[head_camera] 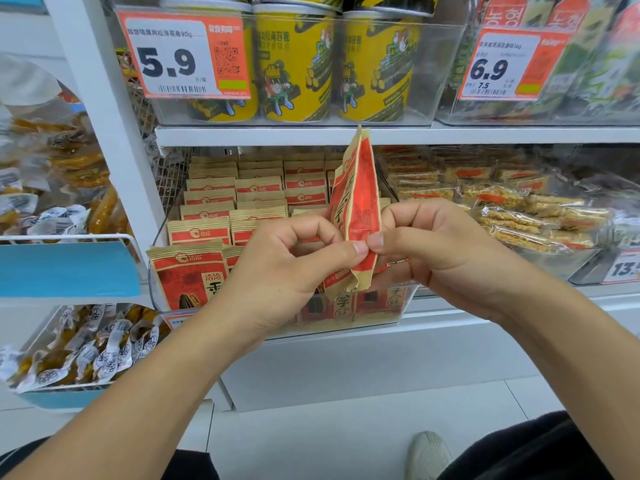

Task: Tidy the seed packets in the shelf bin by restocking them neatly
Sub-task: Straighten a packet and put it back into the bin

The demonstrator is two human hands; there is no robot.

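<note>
A clear shelf bin [156, 289] holds several rows of red and tan seed packets [211, 202], standing upright. In front of the bin both hands hold a small bunch of the same seed packets [358, 199], edge-on and upright, their tops reaching the shelf above. My left hand [287, 268] pinches the bunch's lower left side between thumb and fingers. My right hand [436, 247] pinches its lower right side, thumb tip on the red face. The front right part of the bin is hidden behind the hands.
Yellow snack tubs [294, 64] with a 5.9 price tag [183, 55] stand on the shelf above. Clear-wrapped crisp bars [519, 209] fill the bin to the right. Bagged snacks [86, 344] lie in bins at the left. My shoe [427, 455] is on the white floor.
</note>
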